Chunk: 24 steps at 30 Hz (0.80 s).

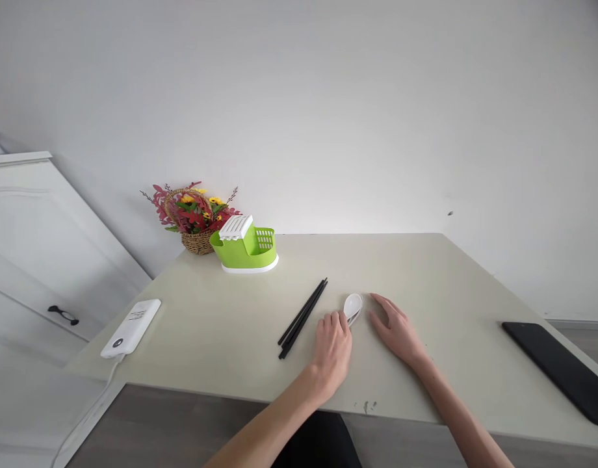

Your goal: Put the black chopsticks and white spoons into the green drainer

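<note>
White spoons [353, 305], nested together, lie on the table with their bowls pointing away from me. My left hand [333, 344] is closed over their handles, which its fingers hide. Just to the right, my right hand [395, 330] rests by the spoon bowls with its thumb and fingers apart, holding nothing. Several black chopsticks [303, 320] lie slanted in a loose bundle to the left of my left hand.
A green and white utensil holder [244, 250] stands at the back left, beside a wicker basket of flowers [196, 242]. A white power bank [132, 328] with a cable sits at the left edge. A black phone [557, 367] lies at the right edge.
</note>
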Motion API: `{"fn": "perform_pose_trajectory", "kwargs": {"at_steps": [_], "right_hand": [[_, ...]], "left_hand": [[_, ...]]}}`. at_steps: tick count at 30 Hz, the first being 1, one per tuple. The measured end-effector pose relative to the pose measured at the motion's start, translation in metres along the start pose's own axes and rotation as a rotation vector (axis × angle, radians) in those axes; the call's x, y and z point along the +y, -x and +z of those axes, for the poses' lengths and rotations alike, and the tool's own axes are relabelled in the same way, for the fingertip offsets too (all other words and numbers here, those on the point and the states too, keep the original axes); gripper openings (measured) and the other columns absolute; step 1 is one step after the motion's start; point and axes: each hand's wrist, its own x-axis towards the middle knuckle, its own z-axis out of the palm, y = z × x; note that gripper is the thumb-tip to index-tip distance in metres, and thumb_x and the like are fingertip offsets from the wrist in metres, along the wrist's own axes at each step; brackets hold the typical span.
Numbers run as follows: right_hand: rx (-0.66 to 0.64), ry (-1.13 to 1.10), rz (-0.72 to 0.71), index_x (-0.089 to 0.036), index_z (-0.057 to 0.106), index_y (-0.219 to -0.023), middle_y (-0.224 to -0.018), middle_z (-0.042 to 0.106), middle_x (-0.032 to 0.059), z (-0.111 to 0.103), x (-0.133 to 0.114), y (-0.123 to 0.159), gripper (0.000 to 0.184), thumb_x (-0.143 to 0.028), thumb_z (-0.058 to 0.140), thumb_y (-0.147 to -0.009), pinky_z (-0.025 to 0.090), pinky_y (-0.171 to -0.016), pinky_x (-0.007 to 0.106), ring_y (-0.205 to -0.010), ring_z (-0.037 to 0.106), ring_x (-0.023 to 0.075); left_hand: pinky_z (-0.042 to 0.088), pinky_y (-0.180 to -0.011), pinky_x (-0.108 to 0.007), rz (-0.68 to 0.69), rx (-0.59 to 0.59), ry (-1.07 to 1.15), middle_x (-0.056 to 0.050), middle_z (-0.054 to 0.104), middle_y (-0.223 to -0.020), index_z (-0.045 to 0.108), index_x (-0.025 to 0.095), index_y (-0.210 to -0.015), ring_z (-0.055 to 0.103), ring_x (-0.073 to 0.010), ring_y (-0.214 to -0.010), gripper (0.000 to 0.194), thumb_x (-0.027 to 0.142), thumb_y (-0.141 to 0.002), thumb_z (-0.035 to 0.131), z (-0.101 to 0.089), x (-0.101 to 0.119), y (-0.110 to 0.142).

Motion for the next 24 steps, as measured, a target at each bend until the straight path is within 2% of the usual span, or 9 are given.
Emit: {"fn": "perform_pose_trajectory", "kwargs": {"at_steps": [8, 13, 16, 19, 21, 24], "right_hand": [[-0.018, 0.026, 0.031, -0.027, 0.051, -0.147, -0.151, 0.058, 0.0079, -0.002, -0.001, 0.004, 0.053, -0.050, 0.046, -0.099, 0.046, -0.114, 0.049, -0.136, 0.056, 0.0288], [-0.033, 0.049, 0.053, -0.030, 0.051, -0.148, -0.152, 0.057, 0.0063, -0.004, -0.002, 0.006, 0.053, -0.052, 0.046, -0.100, 0.048, -0.110, 0.050, -0.135, 0.057, 0.0302], [-0.029, 0.054, 0.061, -0.030, 0.052, -0.146, -0.152, 0.058, 0.0055, -0.003, -0.004, 0.008, 0.052, -0.054, 0.045, -0.100, 0.049, -0.108, 0.049, -0.134, 0.057, 0.0302], [-0.037, 0.082, 0.076, -0.032, 0.052, -0.147, -0.152, 0.058, 0.0041, -0.003, -0.005, 0.008, 0.052, -0.054, 0.045, -0.100, 0.052, -0.102, 0.047, -0.133, 0.058, 0.0301], [-0.039, 0.097, 0.100, -0.034, 0.051, -0.147, -0.153, 0.057, 0.0030, -0.003, -0.005, 0.009, 0.052, -0.055, 0.045, -0.100, 0.055, -0.096, 0.045, -0.128, 0.061, 0.0299], [-0.006, 0.099, 0.129, -0.036, 0.051, -0.147, -0.154, 0.056, 0.0012, -0.004, -0.005, 0.009, 0.051, -0.055, 0.044, -0.100, 0.056, -0.088, 0.043, -0.118, 0.066, 0.0280]], "left_hand": [[0.052, -0.082, -0.042, -0.016, 0.040, 0.070, -0.013, 0.063, -0.098, 0.064, 0.012, -0.110, 0.062, -0.0297, -0.093, 0.015, 0.021, -0.098, 0.062, -0.010, -0.014, 0.006], [0.054, -0.081, -0.044, -0.028, -0.001, 0.141, -0.011, 0.062, -0.098, 0.064, 0.014, -0.110, 0.061, -0.0298, -0.093, 0.028, 0.039, -0.097, 0.068, -0.015, -0.024, 0.017], [0.055, -0.083, -0.045, -0.009, 0.018, 0.223, -0.011, 0.063, -0.102, 0.063, 0.017, -0.111, 0.062, -0.0303, -0.095, 0.041, 0.053, -0.094, 0.069, -0.020, -0.041, 0.018], [0.053, -0.097, -0.048, 0.000, 0.191, 0.299, -0.017, 0.062, -0.123, 0.060, 0.017, -0.126, 0.061, -0.0330, -0.113, 0.047, 0.055, -0.098, 0.063, -0.034, -0.085, 0.000], [0.045, -0.111, -0.054, -0.074, 0.387, 0.265, -0.021, 0.059, -0.135, 0.057, 0.016, -0.132, 0.053, -0.0361, -0.131, 0.048, 0.052, -0.102, 0.056, -0.047, -0.132, -0.022], [0.032, -0.121, -0.058, -0.262, 0.625, 0.183, -0.018, 0.055, -0.148, 0.059, 0.018, -0.133, 0.041, -0.0367, -0.145, 0.041, 0.047, -0.105, 0.051, -0.064, -0.217, -0.056]]}}
